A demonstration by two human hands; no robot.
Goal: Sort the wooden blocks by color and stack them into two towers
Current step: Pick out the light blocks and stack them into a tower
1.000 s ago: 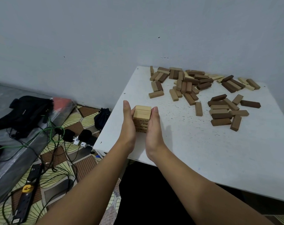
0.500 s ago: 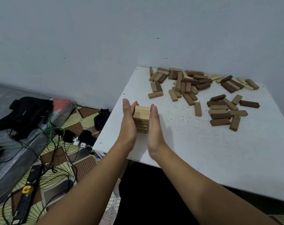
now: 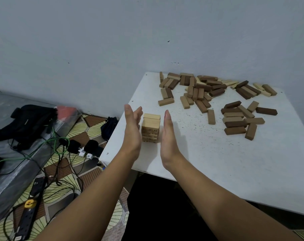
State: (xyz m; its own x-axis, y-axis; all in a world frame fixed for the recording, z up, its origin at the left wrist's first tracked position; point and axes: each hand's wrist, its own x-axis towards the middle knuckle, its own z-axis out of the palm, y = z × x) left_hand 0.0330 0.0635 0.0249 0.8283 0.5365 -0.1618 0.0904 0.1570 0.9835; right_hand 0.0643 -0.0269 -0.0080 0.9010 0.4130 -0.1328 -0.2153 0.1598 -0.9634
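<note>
Left hand [image 3: 132, 129] and right hand [image 3: 168, 134] flat, palms facing, apart.

light: dim, even, cool | shadows: soft | focus: sharp | edges: wide-angle bowing

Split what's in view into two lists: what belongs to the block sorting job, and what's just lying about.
Belongs to the job:
- light block tower
- loose blocks, light and dark, scattered on the white table
- left hand and right hand, open either side of the tower

Just lying about:
- power strip
- green cable
- black bag
</note>
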